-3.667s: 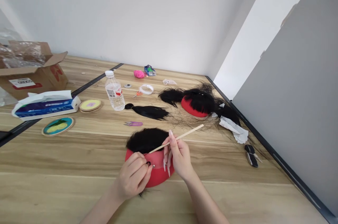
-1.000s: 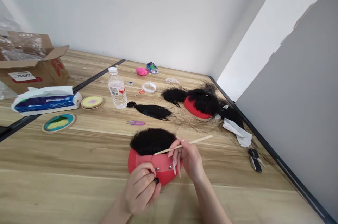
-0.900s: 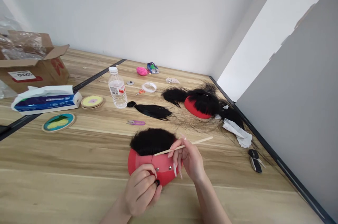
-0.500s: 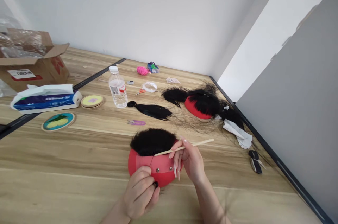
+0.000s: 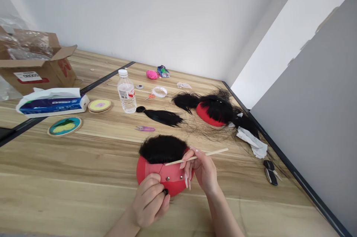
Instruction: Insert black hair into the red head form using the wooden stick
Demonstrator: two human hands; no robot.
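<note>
A red dome-shaped form (image 5: 141,172) with a paler net-like band and two metal studs sits in front of me, its far side covered in short black hair (image 5: 164,149). My right hand (image 5: 205,168) holds a thin pale wooden stick (image 5: 217,151) like a pen, its tip at the band just below the hair's edge. Between that spot and my left hand (image 5: 150,199) runs a fine dark strand (image 5: 161,169), pinched in my left fingertips. The left hand rests against the form's near side. Whether the stick has a hook at its tip is too small to see.
Beyond the form lie purple thread snips (image 5: 146,128), a black hair bundle (image 5: 164,117) and a water bottle (image 5: 127,92). Another haired red form (image 5: 205,115) is back right. Embroidery hoops (image 5: 65,127), tissues (image 5: 54,106) and a carton (image 5: 41,77) are left; black-handled clippers (image 5: 270,173) lie right.
The whole view has shifted slightly. Both hands, the stick and the strand keep nearly the same positions on the red form.
</note>
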